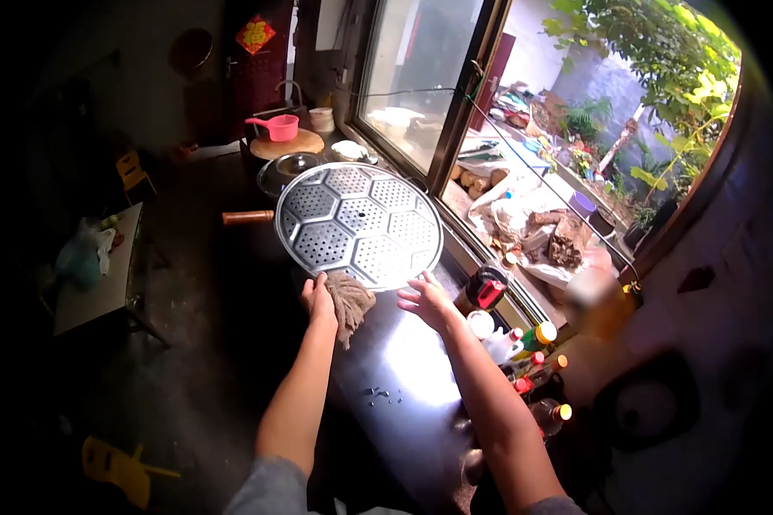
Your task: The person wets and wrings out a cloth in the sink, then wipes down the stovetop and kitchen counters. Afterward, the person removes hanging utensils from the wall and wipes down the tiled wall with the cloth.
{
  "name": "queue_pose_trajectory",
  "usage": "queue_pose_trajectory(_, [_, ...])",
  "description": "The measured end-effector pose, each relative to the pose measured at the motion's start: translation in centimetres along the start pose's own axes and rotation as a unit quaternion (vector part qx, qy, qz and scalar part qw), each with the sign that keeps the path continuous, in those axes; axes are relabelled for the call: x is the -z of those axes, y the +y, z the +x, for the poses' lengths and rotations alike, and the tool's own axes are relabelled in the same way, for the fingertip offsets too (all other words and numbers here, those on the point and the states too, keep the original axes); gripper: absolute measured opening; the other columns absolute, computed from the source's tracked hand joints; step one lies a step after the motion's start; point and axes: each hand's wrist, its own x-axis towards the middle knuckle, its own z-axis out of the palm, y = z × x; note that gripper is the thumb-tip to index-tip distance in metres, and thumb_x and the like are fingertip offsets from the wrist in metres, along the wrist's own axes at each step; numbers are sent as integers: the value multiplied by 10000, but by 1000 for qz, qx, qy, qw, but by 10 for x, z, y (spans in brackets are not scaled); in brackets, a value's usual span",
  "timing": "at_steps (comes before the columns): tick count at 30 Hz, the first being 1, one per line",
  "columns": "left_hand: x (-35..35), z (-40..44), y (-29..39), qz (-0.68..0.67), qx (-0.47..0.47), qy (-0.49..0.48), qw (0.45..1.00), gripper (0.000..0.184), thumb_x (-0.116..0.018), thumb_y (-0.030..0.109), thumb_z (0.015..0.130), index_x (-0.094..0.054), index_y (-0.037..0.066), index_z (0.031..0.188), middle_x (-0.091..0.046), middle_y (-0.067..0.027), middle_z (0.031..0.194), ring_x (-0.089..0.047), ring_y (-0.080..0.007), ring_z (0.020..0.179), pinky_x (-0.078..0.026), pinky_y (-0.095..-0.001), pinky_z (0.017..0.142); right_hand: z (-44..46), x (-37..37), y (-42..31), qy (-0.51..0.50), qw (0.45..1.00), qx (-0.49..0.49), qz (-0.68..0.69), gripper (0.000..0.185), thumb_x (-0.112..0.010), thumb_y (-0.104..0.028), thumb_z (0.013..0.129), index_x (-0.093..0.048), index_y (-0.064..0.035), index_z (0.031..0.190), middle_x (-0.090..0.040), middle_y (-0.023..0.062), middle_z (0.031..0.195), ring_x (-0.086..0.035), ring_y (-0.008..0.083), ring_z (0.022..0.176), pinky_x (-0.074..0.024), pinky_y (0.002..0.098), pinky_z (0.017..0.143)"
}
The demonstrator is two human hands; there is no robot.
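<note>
A few water drops are sitting closest to me on the shiny dark counter, with bottles crowding along my right. My left hand is pinching a bunched-up, greyish-brown cloth right by the near rim of the steamer tray. My right hand is hanging out by the rim's near right side, fingers spread; can't tell if they're actually touching it. The tray itself is sitting just past my hands, over the counter: big, round, silvery metal, with hexagon panels full of little holes, a smooth rim, and the light is glaring off its right half. A wooden handle is poking out past its left edge. Beyond that, a pink dipper is sitting on a round wooden board.
</note>
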Motion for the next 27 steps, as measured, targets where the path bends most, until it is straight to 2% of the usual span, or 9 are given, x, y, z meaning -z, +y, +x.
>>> queue_pose_trajectory(6, [4,-11,0,-55,-4,17,998,226,-586,261,908,-602,39,871,-590,-36,812,-565,-178,746,-496,-329,708,-17,2,14,-6,999,8,-33,764,-563,-108,923,-109,-202,1530,-407,117,1385,-563,261,1062,-523,432,817])
queue_pose_trajectory(9, [15,-53,18,-205,148,-161,954,348,-422,259,900,-629,-19,929,-656,-115,846,-648,-281,806,-549,-405,748,-47,-14,21,-21,993,25,-117,593,-621,-193,896,-314,-155,1401,-530,95,1212,-616,222,918,-554,457,742])
queue_pose_trajectory(11, [39,-81,5,-227,138,-258,929,440,-368,297,911,-584,-38,1096,-650,-131,1050,-648,-316,875,-545,-456,785,-90,-32,12,-92,973,-5,-212,679,-633,-330,873,-285,-190,1439,-517,101,1239,-590,236,986,-541,484,762])
queue_pose_trajectory(14, [33,-131,-15,-422,359,-175,814,526,-327,383,970,-431,80,1387,-468,-140,1378,-462,-318,1268,-346,-490,1089,-125,-37,32,-122,960,89,-236,686,-678,-310,837,-353,-175,1427,-526,115,1286,-537,273,1101,-514,425,812])
queue_pose_trajectory(16, [13,-191,-3,-300,331,-241,862,547,-335,412,967,-419,85,1397,-442,-135,1403,-428,-314,1298,-323,-465,1108,-138,-28,50,21,870,309,-383,499,-705,-189,770,-542,-93,1232,-549,160,1203,-578,263,1046,-483,336,903])
queue_pose_trajectory(17, [16,-183,-35,-310,240,-371,842,606,-339,477,961,-392,82,1418,-431,-133,1413,-427,-317,1299,-324,-446,1107,-153,-21,42,53,875,305,-372,449,-702,-172,762,-558,-75,1176,-556,156,1144,-582,267,1024,-483,347,905])
queue_pose_trajectory(21, [-53,-288,40,-285,295,-412,814,766,-401,636,918,-327,105,1464,-407,-108,1449,-414,-300,1311,-322,-446,1101,-230,23,-18,169,857,395,-284,264,-672,-56,751,-604,-27,1004,-560,97,997,-593,206,948,-490,307,847])
queue_pose_trajectory(25, [-128,-361,40,-166,345,-506,773,337,-573,194,946,-550,53,1251,-631,-98,1183,-622,-240,1058,-510,-373,920,-309,85,-67,252,825,467,-194,256,-651,-16,789,-619,-54,1041,-569,45,1031,-596,173,990,-488,293,886])
queue_pose_trajectory(27, [-172,-395,35,-166,388,-566,708,332,-518,188,964,-543,24,1251,-624,-123,1202,-612,-266,1086,-492,-406,961,-367,119,-92,278,801,475,-236,283,-658,-43,830,-614,-56,1110,-572,44,1085,-601,176,1010,-496,302,884])
